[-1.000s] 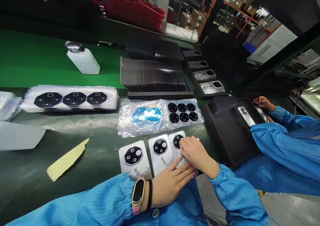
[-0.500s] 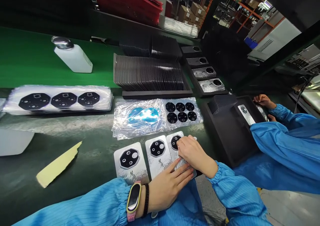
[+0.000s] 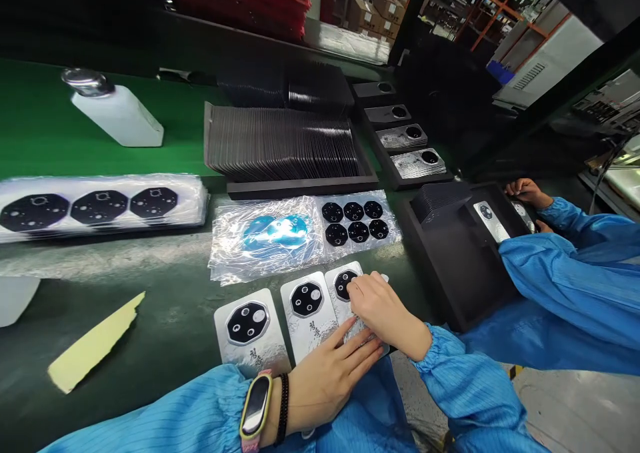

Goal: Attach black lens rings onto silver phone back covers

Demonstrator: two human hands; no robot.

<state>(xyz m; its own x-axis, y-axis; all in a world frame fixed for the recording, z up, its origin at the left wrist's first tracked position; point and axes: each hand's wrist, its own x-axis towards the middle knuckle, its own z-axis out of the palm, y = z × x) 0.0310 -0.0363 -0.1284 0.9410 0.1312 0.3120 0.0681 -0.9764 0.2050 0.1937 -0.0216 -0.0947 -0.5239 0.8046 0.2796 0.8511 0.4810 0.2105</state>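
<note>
Dark green counter (image 3: 165,319) on a factory line carries three silver covers in a row at its near edge. Both hands lie on the rightmost cover (image 3: 343,308), whose long axis runs away from the person. Left hand (image 3: 327,373) is open, fingers flat on the near end. Right hand (image 3: 383,309), nearer the lens ring (image 3: 341,284), is curled with fingertips down, and whether it pinches anything cannot be told

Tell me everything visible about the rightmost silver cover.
The rightmost cover is a shiny silver rounded rectangle with a black camera plate near its far end. It lies flat on the dark table, last in a row of three. The right hand covers much of it, reaching the plate; the left hand rests on its near part.
</note>
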